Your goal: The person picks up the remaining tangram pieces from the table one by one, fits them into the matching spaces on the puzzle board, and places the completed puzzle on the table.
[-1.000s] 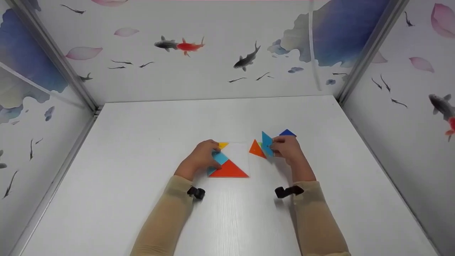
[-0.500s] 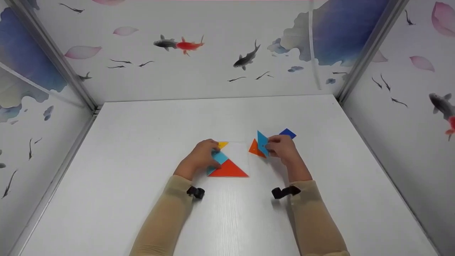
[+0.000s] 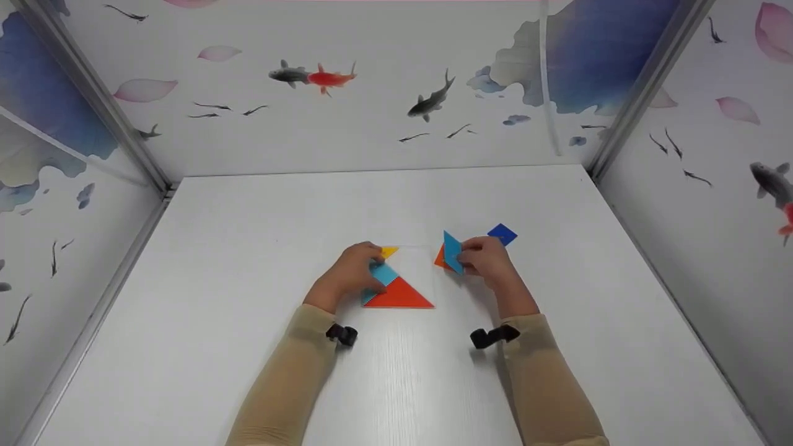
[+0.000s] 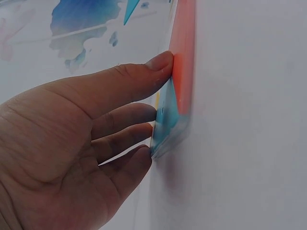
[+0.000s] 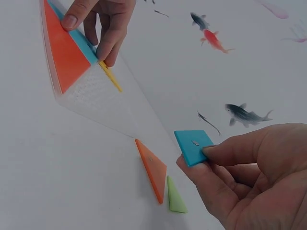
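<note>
My right hand (image 3: 486, 260) pinches a light blue flat tangram piece (image 5: 192, 146) between thumb and fingers, tilted up. In the head view the piece overlaps an orange tangram piece (image 3: 439, 256) on the table. My left hand (image 3: 353, 269) rests at the left side of a clear square tray (image 5: 96, 98), its thumb and fingertips touching the pieces there. In that tray lie a large orange-red triangle (image 3: 401, 296), light blue pieces (image 3: 384, 274) partly under the hand, and a yellow piece (image 3: 389, 251).
Behind my right hand a dark blue square piece (image 3: 503, 234) lies on the white table (image 3: 260, 229). A light green piece (image 5: 175, 196) lies beside the orange one, hidden in the head view. White walls (image 3: 372, 136) printed with fish enclose the table's back and sides.
My right hand has moved a little left with the light blue piece, which now covers more of the orange piece. More of the dark blue square shows. My left hand stays put.
</note>
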The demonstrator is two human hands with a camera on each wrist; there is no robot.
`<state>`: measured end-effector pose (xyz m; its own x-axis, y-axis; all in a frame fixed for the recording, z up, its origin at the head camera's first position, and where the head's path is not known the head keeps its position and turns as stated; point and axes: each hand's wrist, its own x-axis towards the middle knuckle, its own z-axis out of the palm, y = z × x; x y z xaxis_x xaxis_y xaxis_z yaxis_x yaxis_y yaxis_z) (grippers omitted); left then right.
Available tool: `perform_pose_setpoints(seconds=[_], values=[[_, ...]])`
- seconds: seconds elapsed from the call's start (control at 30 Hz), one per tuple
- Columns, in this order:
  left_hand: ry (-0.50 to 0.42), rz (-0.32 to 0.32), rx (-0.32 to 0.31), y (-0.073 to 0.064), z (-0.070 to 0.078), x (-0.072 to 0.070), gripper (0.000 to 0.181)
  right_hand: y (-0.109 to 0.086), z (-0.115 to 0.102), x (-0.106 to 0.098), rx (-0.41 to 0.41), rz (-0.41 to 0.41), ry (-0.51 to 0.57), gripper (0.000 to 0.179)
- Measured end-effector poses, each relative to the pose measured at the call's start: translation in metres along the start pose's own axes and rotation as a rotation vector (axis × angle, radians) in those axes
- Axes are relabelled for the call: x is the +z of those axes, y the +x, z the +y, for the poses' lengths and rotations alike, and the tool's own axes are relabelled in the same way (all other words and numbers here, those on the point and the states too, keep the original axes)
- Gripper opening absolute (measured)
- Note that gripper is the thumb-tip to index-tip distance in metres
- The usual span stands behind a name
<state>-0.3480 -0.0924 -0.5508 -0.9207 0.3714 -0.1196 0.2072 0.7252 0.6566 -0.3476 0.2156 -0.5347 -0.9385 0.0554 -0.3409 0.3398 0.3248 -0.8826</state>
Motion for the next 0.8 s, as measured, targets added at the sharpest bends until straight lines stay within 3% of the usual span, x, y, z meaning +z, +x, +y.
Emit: perform_pose_setpoints(seconds=[0.33, 0.8], values=[[0.017, -0.004, 0.014, 0.002, -0.002, 0.001, 0.051, 0.002, -0.002, 0.010, 0.052, -0.015, -0.023, 0.031], [0.036, -0.011, -0.001, 0.003, 0.000, 0.000, 0.055, -0.002, -0.003, 0.022, 0.032, -0.044, -0.040, 0.025]])
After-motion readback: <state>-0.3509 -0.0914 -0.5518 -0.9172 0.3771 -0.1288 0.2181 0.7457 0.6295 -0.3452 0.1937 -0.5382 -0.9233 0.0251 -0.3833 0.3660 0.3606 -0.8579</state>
